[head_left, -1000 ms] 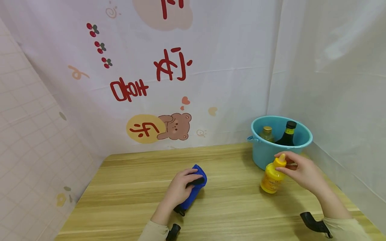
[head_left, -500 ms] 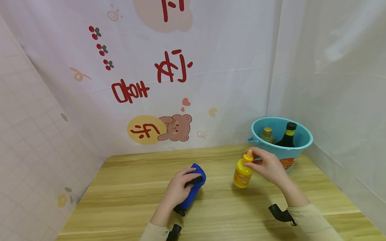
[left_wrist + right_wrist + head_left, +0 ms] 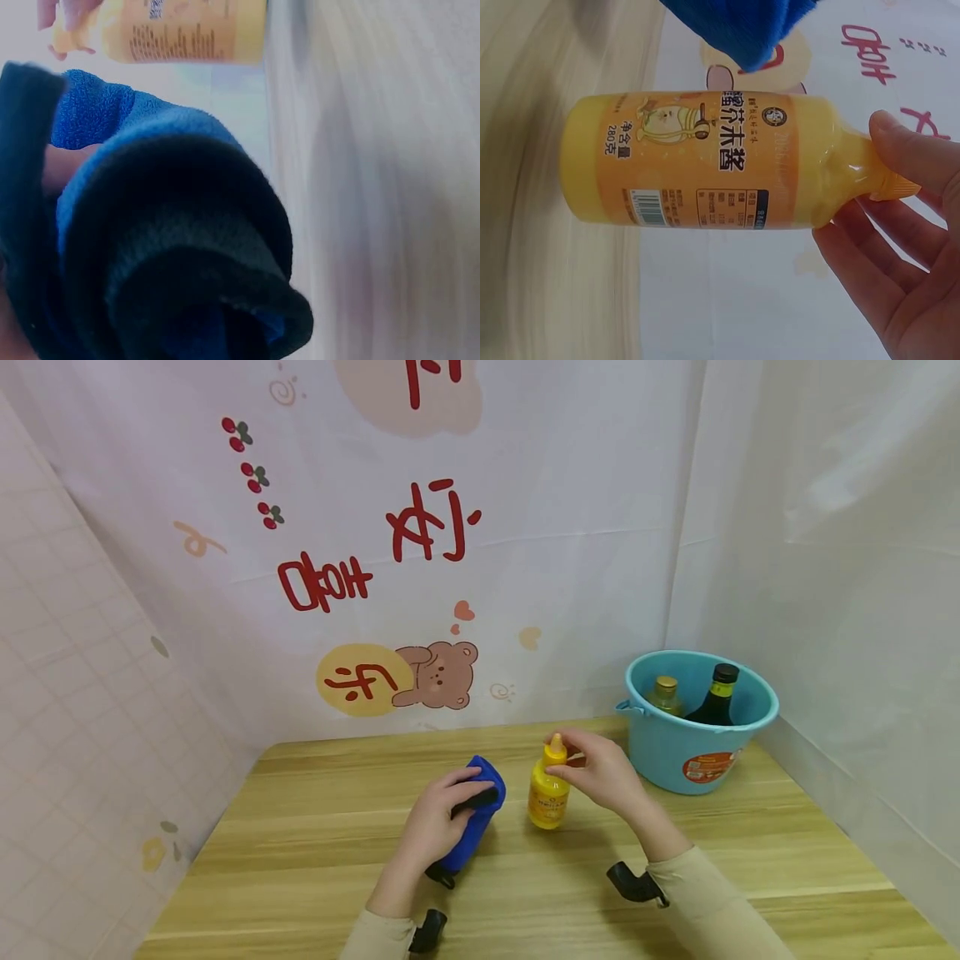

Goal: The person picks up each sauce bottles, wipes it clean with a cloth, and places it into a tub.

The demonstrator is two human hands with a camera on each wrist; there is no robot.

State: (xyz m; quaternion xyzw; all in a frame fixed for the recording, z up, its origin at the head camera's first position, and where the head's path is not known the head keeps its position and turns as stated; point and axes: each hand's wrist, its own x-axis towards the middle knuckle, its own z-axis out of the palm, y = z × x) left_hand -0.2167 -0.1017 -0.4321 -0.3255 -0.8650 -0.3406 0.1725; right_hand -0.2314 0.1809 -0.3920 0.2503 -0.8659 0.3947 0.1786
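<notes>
My left hand (image 3: 438, 814) grips a rolled blue towel (image 3: 474, 839) with black edging, just left of the table's middle. The left wrist view shows the end of the roll up close, its dark edge (image 3: 277, 210) coiled round. To the right of the towel, my right hand (image 3: 603, 772) pinches a yellow squeeze bottle (image 3: 548, 802) at its cap and neck. In the right wrist view the thumb and fingers are round the bottle's neck, and its orange label (image 3: 697, 157) is in sight. The bottle is near upright; I cannot tell whether its base touches the table.
A light blue bucket (image 3: 652, 752) stands at the back right of the wooden table (image 3: 315, 827). It contains a dark bottle (image 3: 714, 706) with a black cap and a gold-capped bottle (image 3: 665, 695). A printed white curtain (image 3: 570, 568) hangs behind.
My right hand has carried the yellow squeeze bottle leftward, from in front of the bucket to beside the towel. The left hand and towel have shifted slightly up and left.
</notes>
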